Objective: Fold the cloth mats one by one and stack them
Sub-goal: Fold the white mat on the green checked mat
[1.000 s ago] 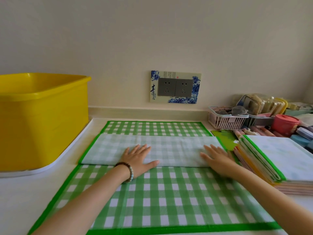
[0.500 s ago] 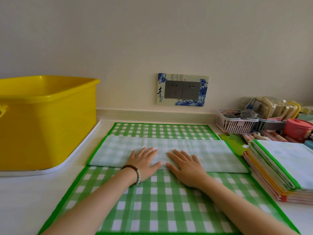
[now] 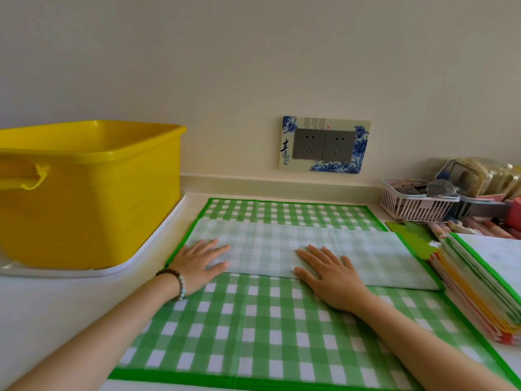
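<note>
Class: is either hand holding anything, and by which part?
Nothing is held. Both hands lie flat, pressing the folded strip of the green checked mat: left hand at its left end, right hand near its middle.

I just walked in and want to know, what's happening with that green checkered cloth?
A person is folding a green checked mat on the counter. A pale band of it lies folded over across the middle, and the left hand and right hand both press flat on that band's near edge. A stack of folded mats waits at the right, and a yellow tub stands at the left.
</note>
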Available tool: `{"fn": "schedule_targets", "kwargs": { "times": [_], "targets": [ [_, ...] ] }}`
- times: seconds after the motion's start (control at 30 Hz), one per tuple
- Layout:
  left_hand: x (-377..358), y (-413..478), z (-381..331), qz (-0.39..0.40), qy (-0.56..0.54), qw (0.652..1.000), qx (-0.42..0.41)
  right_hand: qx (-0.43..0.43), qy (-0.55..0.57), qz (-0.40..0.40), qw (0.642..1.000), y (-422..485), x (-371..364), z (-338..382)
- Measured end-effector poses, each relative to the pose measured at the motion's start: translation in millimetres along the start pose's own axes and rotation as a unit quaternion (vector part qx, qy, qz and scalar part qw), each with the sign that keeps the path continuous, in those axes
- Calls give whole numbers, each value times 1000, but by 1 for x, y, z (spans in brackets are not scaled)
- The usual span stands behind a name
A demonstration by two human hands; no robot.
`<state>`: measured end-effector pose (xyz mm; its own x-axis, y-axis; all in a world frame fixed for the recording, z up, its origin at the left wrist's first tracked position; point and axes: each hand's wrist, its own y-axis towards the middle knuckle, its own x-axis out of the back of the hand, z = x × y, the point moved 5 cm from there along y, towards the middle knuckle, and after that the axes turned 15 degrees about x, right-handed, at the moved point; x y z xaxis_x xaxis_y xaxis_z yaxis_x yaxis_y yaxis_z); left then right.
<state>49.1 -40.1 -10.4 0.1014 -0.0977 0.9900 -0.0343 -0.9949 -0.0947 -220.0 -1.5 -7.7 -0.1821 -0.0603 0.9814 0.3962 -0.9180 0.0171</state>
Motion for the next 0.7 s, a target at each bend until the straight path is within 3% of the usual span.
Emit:
{"fn": "schedule_targets", "kwargs": {
  "times": [0.13,0.23,0.33,0.5,0.7],
  "targets": [
    [0,6,6,28,-8,1000,0,-3,3,-2,1000,0,1,0],
    [20,17,-4,73,-90,993,14,-5,11,-6,1000,0,1,0],
    [40,30,-29,54,-131,990,3,-9,26,-7,1000,0,3,0],
    [42,57,-98,39,-101,992,-70,-10,46,-13,999,1,7,1],
    [38,94,-141,59,-50,995,-60,-2,67,-7,998,-1,12,-2]
  ]
}}
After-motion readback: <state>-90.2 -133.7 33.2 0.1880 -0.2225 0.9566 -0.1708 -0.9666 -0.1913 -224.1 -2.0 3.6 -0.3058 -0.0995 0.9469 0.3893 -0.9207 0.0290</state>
